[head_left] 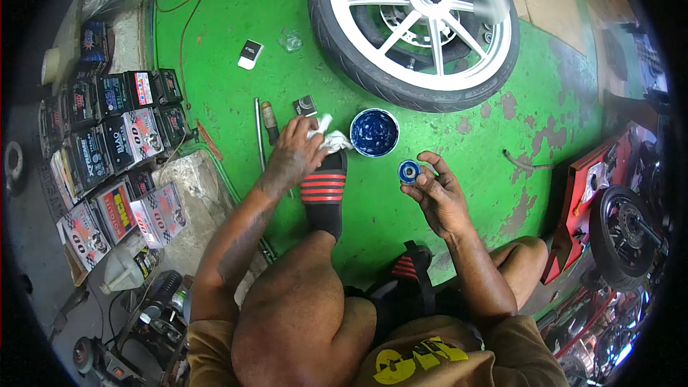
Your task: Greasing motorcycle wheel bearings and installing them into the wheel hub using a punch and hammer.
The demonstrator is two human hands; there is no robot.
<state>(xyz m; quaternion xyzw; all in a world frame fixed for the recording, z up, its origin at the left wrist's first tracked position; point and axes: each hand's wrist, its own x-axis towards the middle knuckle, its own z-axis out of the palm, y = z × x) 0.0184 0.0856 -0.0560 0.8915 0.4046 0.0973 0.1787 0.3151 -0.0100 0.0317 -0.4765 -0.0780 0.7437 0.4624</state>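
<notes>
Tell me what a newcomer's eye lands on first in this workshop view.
First the big wheel with white spokes, lying flat on the bright green floor at the top. Below it sits an open tub of blue grease; beside the tub the left hand clutches a white rag, and the right hand holds up a small blue-smeared bearing. Stacked boxes line the left edge.

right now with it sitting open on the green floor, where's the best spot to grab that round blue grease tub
Take the round blue grease tub by its outer wall, fingers wrapping opposite sides just under the rim. It stands upright and open, full of blue grease, so a grip from above would likely dip in. Come from the right, where the floor is bare; the left hand and white rag crowd its left.
</notes>
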